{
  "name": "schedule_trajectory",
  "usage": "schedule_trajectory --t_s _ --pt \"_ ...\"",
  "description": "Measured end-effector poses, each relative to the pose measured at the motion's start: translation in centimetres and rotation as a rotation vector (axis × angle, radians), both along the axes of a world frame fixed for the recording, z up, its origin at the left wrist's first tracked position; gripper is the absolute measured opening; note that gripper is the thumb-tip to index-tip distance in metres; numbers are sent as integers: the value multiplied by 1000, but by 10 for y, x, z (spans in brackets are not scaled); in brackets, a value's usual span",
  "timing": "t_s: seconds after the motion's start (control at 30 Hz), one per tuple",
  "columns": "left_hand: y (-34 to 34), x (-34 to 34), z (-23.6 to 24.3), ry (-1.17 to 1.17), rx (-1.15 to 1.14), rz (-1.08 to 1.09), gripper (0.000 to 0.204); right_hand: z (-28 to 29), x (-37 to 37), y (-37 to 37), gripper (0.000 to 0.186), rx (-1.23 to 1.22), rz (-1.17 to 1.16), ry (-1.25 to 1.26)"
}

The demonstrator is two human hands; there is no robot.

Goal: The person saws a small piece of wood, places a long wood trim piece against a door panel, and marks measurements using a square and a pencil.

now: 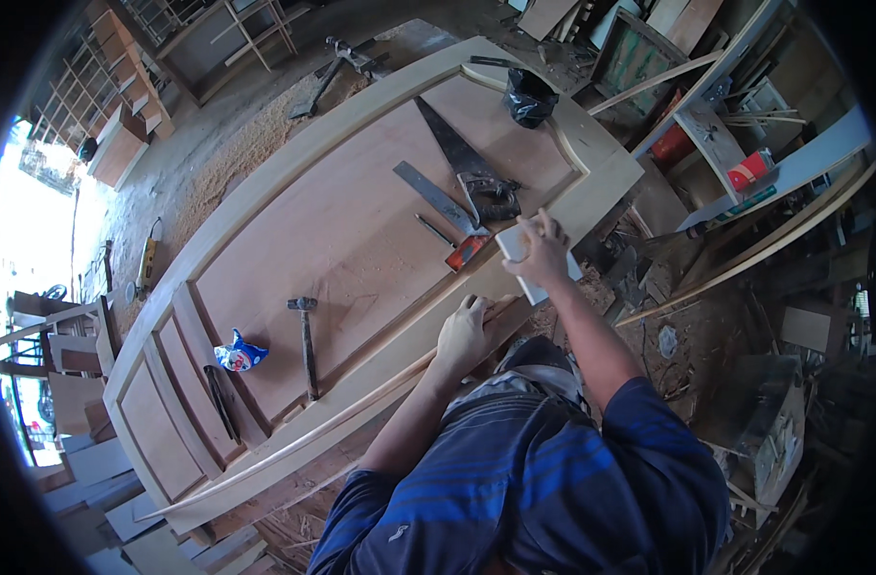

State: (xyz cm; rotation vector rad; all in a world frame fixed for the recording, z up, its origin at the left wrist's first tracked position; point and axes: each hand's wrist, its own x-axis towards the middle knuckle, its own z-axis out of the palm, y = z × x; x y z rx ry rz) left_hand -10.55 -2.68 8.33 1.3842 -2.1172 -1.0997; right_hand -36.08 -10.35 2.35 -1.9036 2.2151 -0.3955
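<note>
A large framed wooden panel point(361, 201), perhaps a door, lies flat in front of me. A long thin wooden strip point(361, 391) runs along its near edge, and my left hand point(463, 335) is closed around the strip towards its right end. To the right, my right hand point(541, 251) grips a flat white rectangular block point(530, 286) over the panel's near right edge. Just beyond that hand lie a try square point(436, 197) with an orange-red handle and a handsaw point(457, 153). A dark pencil-like tool point(436, 231) rests beside the square.
On the panel's left part are a hammer point(308, 345), a blue packet point(241, 353) and dark pincers point(221, 402). A black plastic-wrapped container point(530, 98) stands at its far right. Sawdust point(237, 158) covers the floor beyond; a cluttered shelf point(711, 144) stands right.
</note>
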Motion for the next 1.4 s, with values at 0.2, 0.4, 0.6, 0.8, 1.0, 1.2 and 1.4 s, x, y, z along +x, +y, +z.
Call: schedule_trajectory --t_s 0.2,0.4,0.6,0.8,1.0,1.2,1.4 --pt "-10 2 -41 -41 -40 91 34 28 14 -103 98 -259 114 42" --pt "-28 -8 -69 -88 -223 226 29 -9 86 -159 25 -86 502 -252" --pt "-57 -55 -107 -93 -309 214 31 -55 127 -146 24 -155 556 6" --pt "-92 -123 -125 -262 -407 255 29 9 46 -152 22 42 479 -817" --pt "-149 -243 -105 -155 -364 128 30 7 -192 -109 24 -118 -288 -857" --pt "-189 -336 -121 -191 -446 41 44 -52 -281 -93 19 -214 -291 -476" --pt "-226 -385 -97 -165 -307 22 51 -78 -292 -121 21 -401 -244 -389"
